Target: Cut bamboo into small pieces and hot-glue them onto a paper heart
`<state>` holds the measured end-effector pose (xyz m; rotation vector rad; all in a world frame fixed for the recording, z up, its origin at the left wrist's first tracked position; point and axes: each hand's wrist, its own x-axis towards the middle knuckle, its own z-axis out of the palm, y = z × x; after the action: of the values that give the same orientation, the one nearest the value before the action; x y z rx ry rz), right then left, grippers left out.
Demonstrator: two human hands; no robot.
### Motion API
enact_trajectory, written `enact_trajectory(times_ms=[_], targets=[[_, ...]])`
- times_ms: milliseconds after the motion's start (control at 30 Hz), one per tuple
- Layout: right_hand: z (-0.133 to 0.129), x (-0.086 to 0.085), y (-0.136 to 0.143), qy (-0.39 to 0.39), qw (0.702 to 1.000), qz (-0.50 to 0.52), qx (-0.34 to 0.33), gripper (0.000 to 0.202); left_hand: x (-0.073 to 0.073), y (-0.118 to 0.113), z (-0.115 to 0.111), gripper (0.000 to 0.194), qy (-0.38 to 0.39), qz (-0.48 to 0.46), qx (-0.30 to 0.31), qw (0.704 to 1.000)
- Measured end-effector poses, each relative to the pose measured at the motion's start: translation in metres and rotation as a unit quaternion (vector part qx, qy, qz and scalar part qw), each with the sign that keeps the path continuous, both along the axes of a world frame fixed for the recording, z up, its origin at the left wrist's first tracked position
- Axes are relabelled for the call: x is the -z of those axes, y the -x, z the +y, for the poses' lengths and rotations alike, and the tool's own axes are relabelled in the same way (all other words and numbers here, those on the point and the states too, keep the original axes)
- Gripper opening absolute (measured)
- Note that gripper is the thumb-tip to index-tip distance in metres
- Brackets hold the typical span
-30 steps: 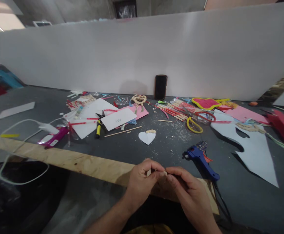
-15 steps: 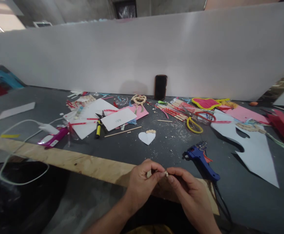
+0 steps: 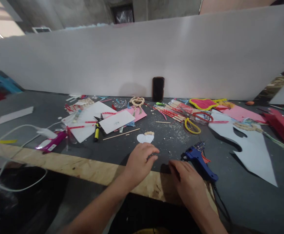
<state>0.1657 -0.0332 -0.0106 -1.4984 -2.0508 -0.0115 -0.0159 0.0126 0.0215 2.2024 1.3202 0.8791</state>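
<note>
My left hand (image 3: 143, 161) reaches over the desk with thumb and forefinger apart, nothing visible between them. Just beyond its fingers lies a white paper heart (image 3: 144, 138), its lower tip hidden by the hand. Small cream pieces (image 3: 149, 133) line the heart's upper right lobe. By the desk's front edge, my right hand (image 3: 187, 180) is closed with fingers curled downward; what it holds, if anything, is hidden. Right beside it lies a blue hot glue gun (image 3: 200, 161) with an orange trigger.
Yellow-handled pliers (image 3: 97, 130), a white card (image 3: 116, 122) and a thin stick (image 3: 121, 134) lie to the left. Further back are scissors (image 3: 193, 126), striped straws (image 3: 173, 112) and a phone (image 3: 158, 89) leaning on the white partition (image 3: 95, 61). Cut white paper (image 3: 252, 156) lies right.
My hands have come apart from pinching a small pale piece together. The left has moved forward to the paper heart; the right has shifted slightly, its fingers curled down. The small piece is out of sight.
</note>
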Motion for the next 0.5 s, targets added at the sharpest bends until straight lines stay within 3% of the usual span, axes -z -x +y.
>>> enact_trajectory(times_ms=[167,333,500], targets=[[0.004,0.004,0.001,0.002,1.000,-0.031,0.006,0.017,-0.005,-0.019,0.046,0.019,-0.021,0.170,0.049,0.984],[0.003,0.007,-0.006,-0.003,1.000,-0.021,0.003,0.018,0.006,-0.044,0.084,0.016,-0.010,0.210,0.041,0.977],[-0.010,-0.004,-0.016,-0.019,0.999,0.028,0.017,0.017,0.010,-0.065,0.096,0.016,-0.011,0.223,0.051,0.973]])
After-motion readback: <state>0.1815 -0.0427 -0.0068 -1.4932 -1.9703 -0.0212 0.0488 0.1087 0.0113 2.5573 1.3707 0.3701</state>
